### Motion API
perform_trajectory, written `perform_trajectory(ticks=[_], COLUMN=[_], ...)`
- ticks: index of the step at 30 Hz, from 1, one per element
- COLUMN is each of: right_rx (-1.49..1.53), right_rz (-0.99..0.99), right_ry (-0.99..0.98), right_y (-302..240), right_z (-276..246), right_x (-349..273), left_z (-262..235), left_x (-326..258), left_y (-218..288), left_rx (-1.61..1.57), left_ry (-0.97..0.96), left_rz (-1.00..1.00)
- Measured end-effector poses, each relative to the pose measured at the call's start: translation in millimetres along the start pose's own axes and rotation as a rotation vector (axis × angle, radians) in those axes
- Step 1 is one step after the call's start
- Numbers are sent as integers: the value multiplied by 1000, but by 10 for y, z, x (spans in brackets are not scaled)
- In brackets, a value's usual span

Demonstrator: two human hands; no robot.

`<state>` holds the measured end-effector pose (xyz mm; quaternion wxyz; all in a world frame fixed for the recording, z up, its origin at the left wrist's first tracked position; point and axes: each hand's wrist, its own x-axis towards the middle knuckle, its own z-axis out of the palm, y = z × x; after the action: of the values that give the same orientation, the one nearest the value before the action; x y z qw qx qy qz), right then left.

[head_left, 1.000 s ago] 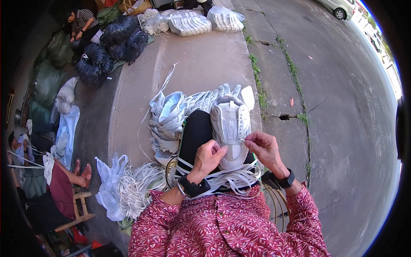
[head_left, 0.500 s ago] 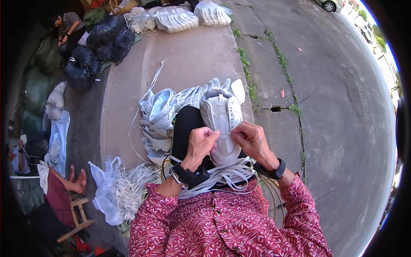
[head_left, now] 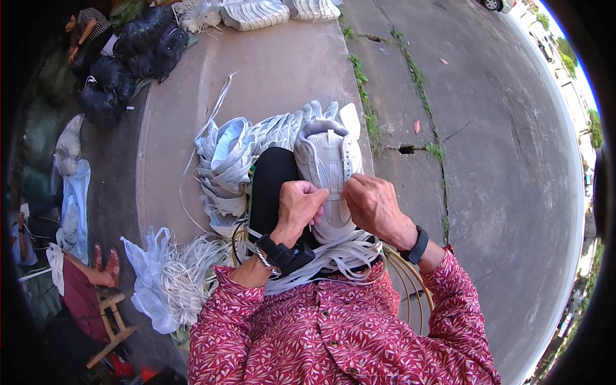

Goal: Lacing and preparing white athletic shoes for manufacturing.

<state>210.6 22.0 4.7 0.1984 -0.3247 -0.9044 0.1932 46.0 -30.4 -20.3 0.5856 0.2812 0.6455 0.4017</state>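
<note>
From here I see a white shoe on the person's lap, near the knee end, loose laces at its toe. The left hand has thumb and fingers narrow against its left side; the right hand curls in at the opposite side. What either pinches, I can't tell.

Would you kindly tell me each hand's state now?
Left hand: closed at the white shoe; grip unclear.
Right hand: curled closed at the shoe's side; anything pinched is hidden.
</note>
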Motion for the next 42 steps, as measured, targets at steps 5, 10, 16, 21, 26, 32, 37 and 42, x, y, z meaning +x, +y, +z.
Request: perform_trajectory(ticks=[5,10,16,21,26,32,37,42], right_rx=[51,154,126,54,87,-54,26,286], right_rz=[-6,16,34,-72,15,57,-33,75], right_ry=[-53,-84,-88,-102,-124,-97,204,226], right_y=[25,3,-108,-194,-230,-140,45,368], right_z=[52,-64,-58,39,12,-138,-157,126], right_x=[72,74,119,207,212,122,287,548], left_z=[-11,-36,-35,-113,-139,-35,27,97], left_x=[31,19,21,-35,-83,-143,-153,-146], left_y=[-6,-26,-84,-116,-195,-71,46,158], left_rx=[35,11,-28,-113,-88,489,918,1221], left_ry=[12,-2,0,-61,-63,220,225,125], left_rz=[8,6,42,96,230,814,1041,996])
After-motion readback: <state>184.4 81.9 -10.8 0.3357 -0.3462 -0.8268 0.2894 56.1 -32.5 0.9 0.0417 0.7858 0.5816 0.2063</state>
